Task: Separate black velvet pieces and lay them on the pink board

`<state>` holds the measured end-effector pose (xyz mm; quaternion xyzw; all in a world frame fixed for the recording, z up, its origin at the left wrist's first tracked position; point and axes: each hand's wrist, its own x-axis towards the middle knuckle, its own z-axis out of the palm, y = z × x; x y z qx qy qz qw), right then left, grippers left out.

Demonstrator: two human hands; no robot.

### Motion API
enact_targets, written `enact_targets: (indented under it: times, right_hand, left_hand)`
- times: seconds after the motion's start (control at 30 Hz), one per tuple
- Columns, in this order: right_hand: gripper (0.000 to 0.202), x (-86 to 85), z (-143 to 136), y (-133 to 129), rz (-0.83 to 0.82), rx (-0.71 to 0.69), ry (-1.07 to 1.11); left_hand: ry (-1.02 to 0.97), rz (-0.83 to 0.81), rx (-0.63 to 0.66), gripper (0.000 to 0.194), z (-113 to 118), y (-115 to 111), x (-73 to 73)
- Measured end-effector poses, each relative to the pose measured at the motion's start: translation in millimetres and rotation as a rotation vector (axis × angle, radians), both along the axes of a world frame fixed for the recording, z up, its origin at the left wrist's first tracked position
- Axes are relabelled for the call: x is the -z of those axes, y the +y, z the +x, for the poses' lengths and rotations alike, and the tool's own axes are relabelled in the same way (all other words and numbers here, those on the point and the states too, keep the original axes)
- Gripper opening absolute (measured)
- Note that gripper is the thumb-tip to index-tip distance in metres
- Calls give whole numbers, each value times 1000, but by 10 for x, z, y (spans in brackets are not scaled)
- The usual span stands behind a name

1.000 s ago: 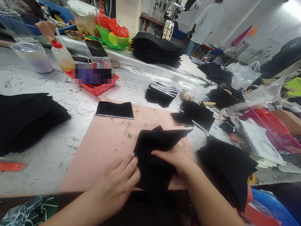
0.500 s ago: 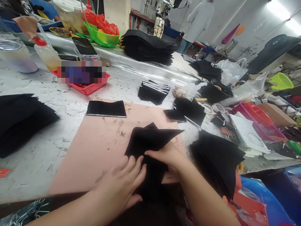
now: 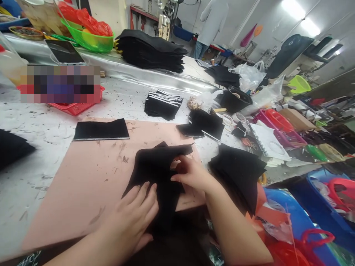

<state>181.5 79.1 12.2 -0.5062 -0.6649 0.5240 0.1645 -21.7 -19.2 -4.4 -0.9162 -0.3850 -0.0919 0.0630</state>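
A black fabric piece lies partly folded near the front of a pink sheet, with more black material under it reaching over the table's edge. My left hand rests on its lower left part, fingers stretched out and pressing it, thumb apart lower down. On the right side of the piece, my right hand has its fingers curled at the turned-over flap, with the thumb a little below; part of its grip is hidden. A flat black piece with a pale lower edge lies at the sheet's far left corner.
Black fabric stacks stand to the right, at the left edge and on the back ledge. White-striped black pieces lie behind the sheet. A red basket, spiral notebook and blue tub surround the work area.
The view has swung to the right, so things sit farther left. My right hand's fingers have come out from behind the flap and curled at its edge; the flap has turned down somewhat.
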Motion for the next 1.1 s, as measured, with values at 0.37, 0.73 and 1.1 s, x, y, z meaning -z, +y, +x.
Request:
enact_targets:
  times: [0.37, 0.73, 1.1]
  right_hand:
    - [40, -19, -28, -48, 162, -32, -153]
    - [29, -80, -101, -68, 314, -115, -357]
    - [25, -164, -379, -108, 297, 158, -147]
  left_hand:
    - [-17, -37, 57, 69, 133, 10, -38]
    - [-14, -89, 164, 75, 317, 102, 6]
    - [-78, -271, 268, 70, 298, 145, -143]
